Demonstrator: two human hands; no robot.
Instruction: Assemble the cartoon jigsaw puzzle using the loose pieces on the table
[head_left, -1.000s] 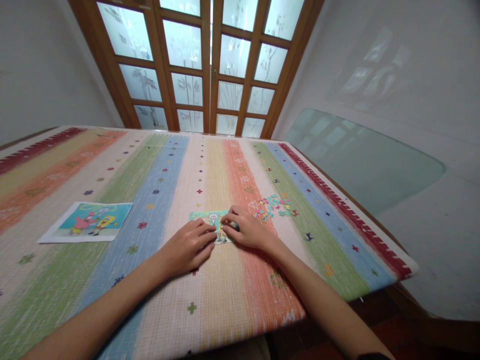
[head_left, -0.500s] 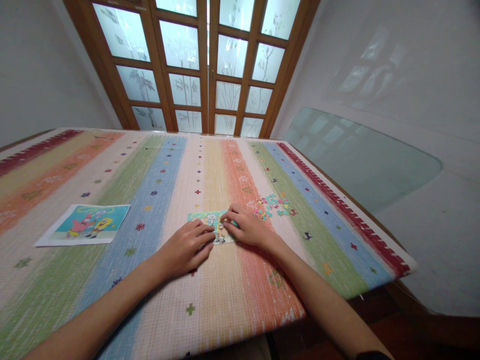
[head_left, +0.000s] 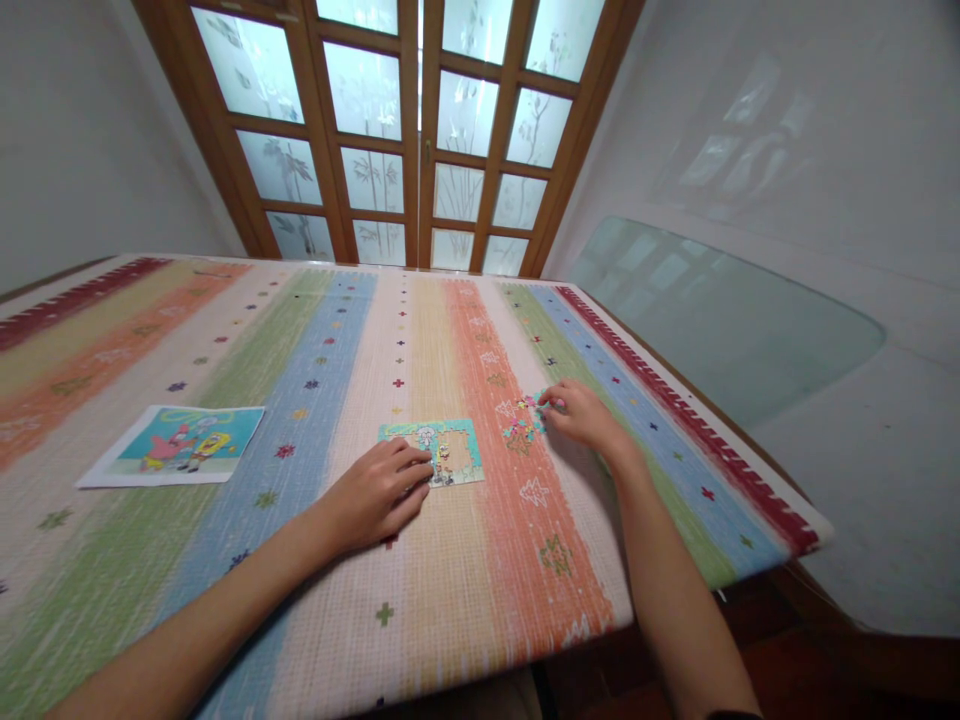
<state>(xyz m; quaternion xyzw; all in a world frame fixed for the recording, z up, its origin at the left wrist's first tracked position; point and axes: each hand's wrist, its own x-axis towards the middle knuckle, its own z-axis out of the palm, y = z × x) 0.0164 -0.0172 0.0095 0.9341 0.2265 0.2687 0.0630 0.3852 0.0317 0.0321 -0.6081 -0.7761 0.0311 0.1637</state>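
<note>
A partly assembled jigsaw puzzle point(head_left: 469, 460) lies on the striped tablecloth, with cartoon figures and a tan gap in its right half. My left hand point(head_left: 384, 488) rests over its left side, palm down, fingers stretched out and slightly bent, covering part of the picture. To the right, my right hand point(head_left: 581, 412) is at a heap of small loose jigsaw pieces point(head_left: 523, 425), mostly turquoise, pink and yellow. Its thumb and fingertips come together at the heap's edge; whatever lies between them is too small to make out. The hand hides some pieces.
A printed cartoon picture point(head_left: 172, 447) on white paper lies to the left. The striped tablecloth point(head_left: 442, 590) covers the table, whose front edge runs close below my arms. Beyond stand wooden doors point(head_left: 418, 190) with frosted panes, and a white wall point(head_left: 825, 140) rises at right.
My right hand has left the puzzle and moved right to the loose pieces, uncovering the puzzle's right half. My left hand stays on the puzzle's left side.
</note>
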